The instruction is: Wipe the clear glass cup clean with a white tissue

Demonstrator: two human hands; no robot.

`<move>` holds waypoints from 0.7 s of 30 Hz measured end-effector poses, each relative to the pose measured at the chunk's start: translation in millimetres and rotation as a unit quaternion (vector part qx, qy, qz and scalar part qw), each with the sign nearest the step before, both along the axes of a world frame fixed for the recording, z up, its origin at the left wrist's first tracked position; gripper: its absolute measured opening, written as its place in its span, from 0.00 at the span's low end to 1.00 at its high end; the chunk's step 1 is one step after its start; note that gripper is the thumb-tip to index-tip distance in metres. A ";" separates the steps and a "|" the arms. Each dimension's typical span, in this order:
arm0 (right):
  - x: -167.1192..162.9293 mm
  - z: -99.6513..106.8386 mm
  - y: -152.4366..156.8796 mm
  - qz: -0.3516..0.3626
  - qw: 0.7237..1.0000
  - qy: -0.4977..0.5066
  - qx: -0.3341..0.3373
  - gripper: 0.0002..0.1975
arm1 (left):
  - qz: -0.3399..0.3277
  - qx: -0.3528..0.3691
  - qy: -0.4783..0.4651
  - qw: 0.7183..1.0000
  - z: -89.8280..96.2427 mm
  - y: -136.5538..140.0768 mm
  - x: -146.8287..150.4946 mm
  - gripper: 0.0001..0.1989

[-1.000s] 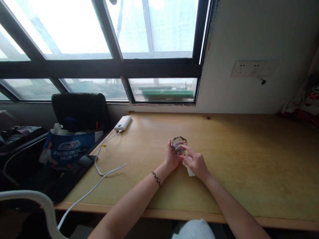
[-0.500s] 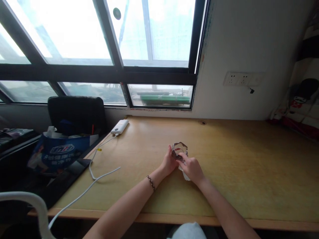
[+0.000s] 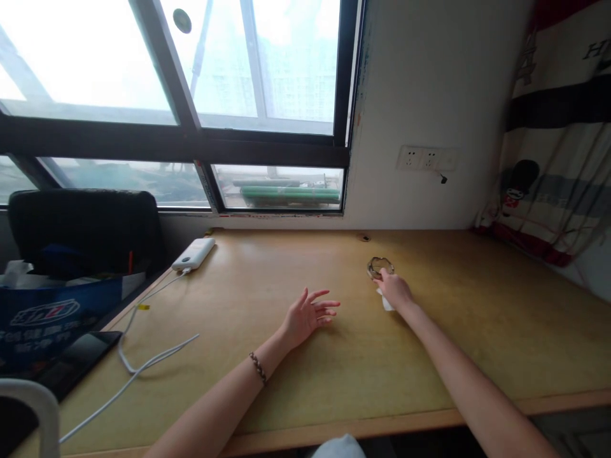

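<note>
My right hand (image 3: 395, 289) grips the near rim of a glass ashtray (image 3: 380, 262), a see-through, many-sided ring shape toward the back of the wooden table. Thumb and fingers are closed on its edge. A crumpled white tissue (image 3: 386, 303) shows below the same hand, partly hidden by it. My left hand (image 3: 308, 317) is apart from the ashtray, over the middle of the table, fingers spread and holding nothing. A braided bracelet (image 3: 258, 369) circles the left wrist.
On the left of the table (image 3: 267, 267) lies a white power bank (image 3: 193, 254) with a white cable (image 3: 131, 375) trailing forward. Beside it stand a black chair (image 3: 86, 219) and a blue bag (image 3: 57, 318). A patterned curtain (image 3: 563, 159) hangs at the right.
My left hand has let go of the ashtray and opened. My right hand has carried the ashtray and tissue away to the right. The view has turned rightward.
</note>
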State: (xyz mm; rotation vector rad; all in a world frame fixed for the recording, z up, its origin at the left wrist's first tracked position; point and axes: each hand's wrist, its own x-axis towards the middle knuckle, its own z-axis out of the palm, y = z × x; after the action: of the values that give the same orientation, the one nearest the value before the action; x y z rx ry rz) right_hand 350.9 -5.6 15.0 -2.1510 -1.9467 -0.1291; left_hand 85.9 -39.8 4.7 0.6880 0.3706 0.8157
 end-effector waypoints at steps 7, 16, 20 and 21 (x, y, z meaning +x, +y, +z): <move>88.5 -4.7 44.6 -0.080 0.996 0.034 -0.012 0.09 | -0.001 0.007 0.007 1.000 -4.6 1.8 -0.3 0.24; 131.8 -15.0 60.7 -0.078 0.993 0.071 -0.059 0.06 | 0.010 0.014 0.014 1.000 -7.9 1.9 -1.4 0.24; 132.7 -15.4 60.4 -0.067 0.992 0.087 -0.061 0.05 | 0.011 0.013 0.017 1.000 -7.3 1.9 -0.7 0.23; 132.2 -15.1 59.8 -0.065 0.992 0.090 -0.059 0.05 | 0.010 0.013 0.017 1.000 -7.0 1.9 -0.5 0.23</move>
State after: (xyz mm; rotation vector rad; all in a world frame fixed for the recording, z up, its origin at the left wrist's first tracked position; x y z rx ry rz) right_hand 483.1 54.3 -0.1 -2.2767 -1.7544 0.1584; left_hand 85.4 -37.9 -2.3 0.7231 0.3986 0.8304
